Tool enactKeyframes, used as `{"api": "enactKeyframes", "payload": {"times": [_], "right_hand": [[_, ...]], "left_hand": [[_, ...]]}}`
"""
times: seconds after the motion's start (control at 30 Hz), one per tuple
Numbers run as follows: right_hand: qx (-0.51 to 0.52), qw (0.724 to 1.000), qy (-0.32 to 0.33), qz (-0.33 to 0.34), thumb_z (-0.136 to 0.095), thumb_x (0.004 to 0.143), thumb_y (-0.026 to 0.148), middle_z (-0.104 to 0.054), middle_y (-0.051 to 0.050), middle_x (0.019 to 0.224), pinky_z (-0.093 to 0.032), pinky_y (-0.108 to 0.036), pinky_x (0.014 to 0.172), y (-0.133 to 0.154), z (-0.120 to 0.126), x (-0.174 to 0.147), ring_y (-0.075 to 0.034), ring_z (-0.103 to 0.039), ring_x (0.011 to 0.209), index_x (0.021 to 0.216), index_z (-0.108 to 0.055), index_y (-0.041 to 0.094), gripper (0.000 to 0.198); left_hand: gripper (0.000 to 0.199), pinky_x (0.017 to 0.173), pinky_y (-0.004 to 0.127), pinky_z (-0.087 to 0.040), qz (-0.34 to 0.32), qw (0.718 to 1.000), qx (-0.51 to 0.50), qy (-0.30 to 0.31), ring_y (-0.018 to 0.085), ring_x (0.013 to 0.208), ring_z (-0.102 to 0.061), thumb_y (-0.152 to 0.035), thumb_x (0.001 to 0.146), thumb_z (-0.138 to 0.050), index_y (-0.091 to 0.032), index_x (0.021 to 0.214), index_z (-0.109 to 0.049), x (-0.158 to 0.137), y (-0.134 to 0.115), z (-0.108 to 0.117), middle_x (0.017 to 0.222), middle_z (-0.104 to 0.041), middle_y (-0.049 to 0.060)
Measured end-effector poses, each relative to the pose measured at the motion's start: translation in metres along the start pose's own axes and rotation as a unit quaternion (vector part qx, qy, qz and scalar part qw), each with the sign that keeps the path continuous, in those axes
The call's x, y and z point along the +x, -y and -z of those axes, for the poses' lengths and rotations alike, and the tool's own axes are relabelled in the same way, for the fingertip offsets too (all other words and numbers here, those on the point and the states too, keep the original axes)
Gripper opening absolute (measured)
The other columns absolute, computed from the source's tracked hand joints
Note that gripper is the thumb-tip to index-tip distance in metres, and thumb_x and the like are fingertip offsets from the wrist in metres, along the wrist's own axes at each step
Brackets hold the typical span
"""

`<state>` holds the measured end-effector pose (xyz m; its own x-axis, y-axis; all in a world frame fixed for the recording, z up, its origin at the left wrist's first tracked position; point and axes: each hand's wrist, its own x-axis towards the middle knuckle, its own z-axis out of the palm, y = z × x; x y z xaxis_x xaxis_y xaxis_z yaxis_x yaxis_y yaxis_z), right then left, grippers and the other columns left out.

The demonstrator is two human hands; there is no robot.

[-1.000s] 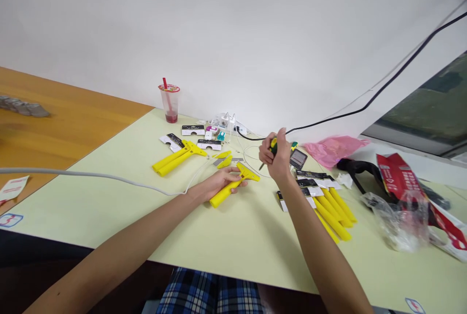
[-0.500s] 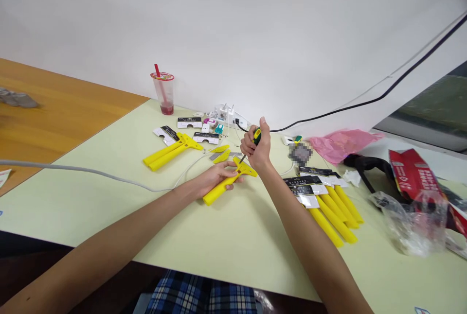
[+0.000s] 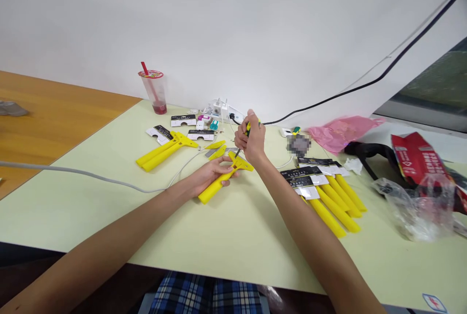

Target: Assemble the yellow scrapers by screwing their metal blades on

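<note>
My left hand (image 3: 212, 176) is closed around the neck of a yellow plastic scraper (image 3: 212, 191), keeping it tilted above the table. My right hand (image 3: 251, 138) grips the green-and-yellow handle of a screwdriver (image 3: 237, 153), thumb on top. The screwdriver's shaft points down onto the scraper's T-shaped head; the tip's exact contact is too small to make out. Just beyond the head lie loose yellow scraper pieces (image 3: 218, 152) and grey blades (image 3: 230, 149). Left of them, two more yellow scrapers (image 3: 164, 151) lie side by side.
Several carded yellow scrapers (image 3: 337, 207) lie at right, near a clear plastic bag (image 3: 416, 207), a red package (image 3: 416, 158) and a pink bag (image 3: 339, 131). A drink cup (image 3: 155, 93) and a power strip (image 3: 221, 108) stand by the wall. A grey cable (image 3: 109, 178) crosses the left side.
The camera view has shifted slightly. My right hand has turned a little on the screwdriver, whose shaft stays at the scraper's head. My left hand keeps its hold.
</note>
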<state>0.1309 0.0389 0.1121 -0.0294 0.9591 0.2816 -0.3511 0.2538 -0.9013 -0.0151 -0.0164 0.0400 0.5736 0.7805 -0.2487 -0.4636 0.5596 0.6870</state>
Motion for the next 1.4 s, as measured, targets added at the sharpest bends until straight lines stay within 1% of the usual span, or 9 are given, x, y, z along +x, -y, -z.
{"api": "enactKeyframes", "payload": {"times": [0.27, 0.37, 0.5, 0.6, 0.77, 0.9, 1.03, 1.17, 1.4], "right_hand": [[-0.113, 0.986, 0.008, 0.123, -0.071, 0.094, 0.076, -0.039, 0.008, 0.059, -0.043, -0.027, 0.048, -0.021, 0.005, -0.003, -0.011, -0.041, 0.049, 0.075, -0.042, 0.027, 0.06], [-0.164, 0.97, 0.055, 0.172, -0.065, 0.103, 0.066, -0.053, 0.004, 0.073, -0.055, -0.032, 0.07, -0.027, 0.013, -0.004, -0.016, -0.055, 0.067, 0.095, -0.054, 0.027, 0.041], [-0.237, 0.948, 0.069, 0.202, -0.059, 0.109, 0.052, -0.062, 0.0, 0.092, -0.055, -0.037, 0.088, -0.023, 0.025, -0.016, -0.019, -0.063, 0.085, 0.123, -0.054, 0.027, 0.029], [-0.264, 0.94, 0.058, 0.206, -0.061, 0.11, 0.048, -0.065, -0.003, 0.108, -0.056, -0.039, 0.096, -0.017, 0.033, -0.036, -0.02, -0.069, 0.096, 0.139, -0.051, 0.028, 0.036], [-0.225, 0.946, -0.044, 0.229, -0.07, 0.106, 0.044, -0.069, -0.005, 0.116, -0.059, -0.04, 0.097, -0.018, 0.049, -0.066, -0.02, -0.075, 0.104, 0.163, -0.033, 0.032, 0.069], [-0.263, 0.932, -0.104, 0.229, -0.081, 0.096, 0.044, -0.067, -0.005, 0.12, -0.063, -0.034, 0.087, -0.02, 0.06, -0.072, -0.02, -0.072, 0.105, 0.161, -0.042, 0.035, 0.076], [-0.264, 0.923, -0.119, 0.253, -0.086, 0.092, 0.046, -0.069, -0.004, 0.112, -0.065, -0.039, 0.092, -0.016, 0.062, -0.072, -0.021, -0.074, 0.099, 0.16, -0.046, 0.034, 0.08], [-0.265, 0.925, -0.079, 0.262, -0.079, 0.1, 0.043, -0.072, -0.006, 0.114, -0.065, -0.041, 0.098, -0.014, 0.058, -0.077, -0.022, -0.077, 0.105, 0.161, -0.045, 0.033, 0.07], [-0.271, 0.929, 0.009, 0.251, -0.063, 0.11, 0.041, -0.064, -0.015, 0.141, -0.065, -0.043, 0.102, -0.016, 0.059, -0.079, -0.025, -0.071, 0.128, 0.165, -0.036, 0.033, 0.062]], "left_hand": [[0.043, 0.047, 0.02, -0.044, -0.018, 0.998, -0.053, -0.019, 0.02, 0.087, -0.076, 0.0, 0.076, -0.084, -0.019, 0.105, -0.059, 0.003, 0.001, 0.001, 0.111, -0.073, 0.013], [0.045, 0.047, 0.019, -0.044, -0.026, 0.997, -0.074, -0.028, 0.021, 0.086, -0.077, 0.003, 0.073, -0.081, -0.019, 0.105, -0.058, 0.005, 0.0, 0.002, 0.104, -0.072, 0.011], [0.049, 0.047, 0.019, -0.044, -0.041, 0.996, -0.066, -0.034, 0.024, 0.089, -0.079, 0.0, 0.071, -0.084, -0.021, 0.107, -0.057, 0.005, 0.0, 0.003, 0.099, -0.071, 0.007], [0.052, 0.048, 0.019, -0.044, -0.046, 0.998, -0.037, -0.016, 0.025, 0.092, -0.08, -0.005, 0.071, -0.089, -0.022, 0.107, -0.056, 0.005, 0.001, 0.004, 0.102, -0.072, 0.008], [0.052, 0.05, 0.02, -0.046, -0.047, 0.999, 0.019, 0.002, 0.024, 0.092, -0.079, -0.009, 0.074, -0.091, -0.021, 0.111, -0.056, 0.006, 0.004, 0.006, 0.116, -0.075, 0.014], [0.054, 0.05, 0.019, -0.044, -0.058, 0.998, 0.04, 0.008, 0.022, 0.093, -0.079, -0.01, 0.074, -0.091, -0.022, 0.114, -0.056, 0.006, 0.007, 0.007, 0.12, -0.075, 0.014], [0.055, 0.05, 0.018, -0.043, -0.057, 0.997, 0.051, 0.006, 0.023, 0.095, -0.079, -0.011, 0.074, -0.091, -0.021, 0.116, -0.057, 0.004, 0.008, 0.005, 0.118, -0.075, 0.014], [0.053, 0.049, 0.019, -0.043, -0.053, 0.997, 0.057, -0.003, 0.023, 0.094, -0.079, -0.012, 0.075, -0.091, -0.021, 0.116, -0.058, 0.003, 0.006, 0.002, 0.118, -0.075, 0.014], [0.049, 0.049, 0.02, -0.046, -0.037, 0.997, 0.067, -0.018, 0.017, 0.077, -0.074, -0.012, 0.076, -0.092, -0.019, 0.112, -0.059, 0.001, 0.0, -0.001, 0.103, -0.076, 0.01]]}}
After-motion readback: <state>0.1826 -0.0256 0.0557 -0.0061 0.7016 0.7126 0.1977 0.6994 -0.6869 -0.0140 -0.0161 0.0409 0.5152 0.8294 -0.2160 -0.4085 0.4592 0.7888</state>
